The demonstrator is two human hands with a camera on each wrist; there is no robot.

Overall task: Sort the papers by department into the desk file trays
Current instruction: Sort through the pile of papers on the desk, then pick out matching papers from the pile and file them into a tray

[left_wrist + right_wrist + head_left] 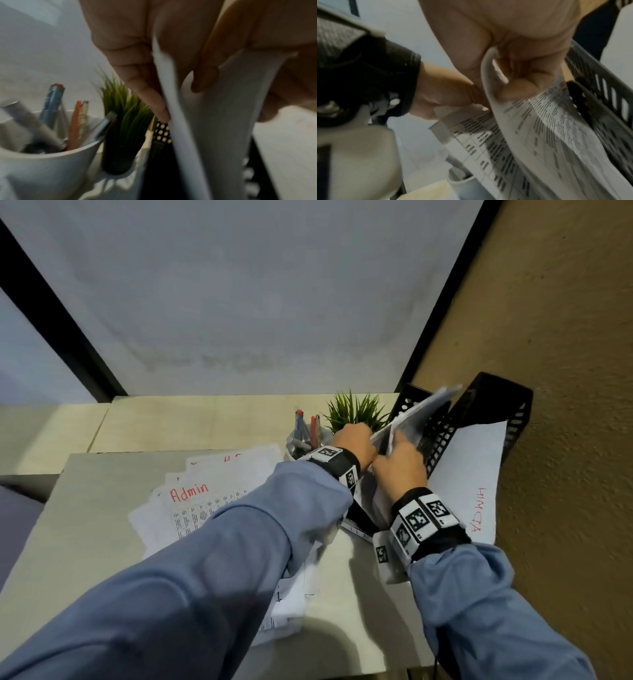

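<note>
Showing the filing step: a thin sheaf of papers (416,419) is held at right of centre, tilted into the black mesh file trays (442,436). The left hand (354,441) is seen pinching the sheaf's edge between thumb and fingers (147,86); the right hand (400,465) is curled round its lower edge. Being light, limp and easily creased, the sheets are judged best gripped near an edge, with both hands. Unsorted papers marked "Admin" (205,505) are seen lying left of centre on the desk (89,525).

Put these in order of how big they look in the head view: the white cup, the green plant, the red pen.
Largest to smallest:
1. spiky green plant
2. white pen cup, partly hidden by a sleeve, so unsure
3. red pen
</note>
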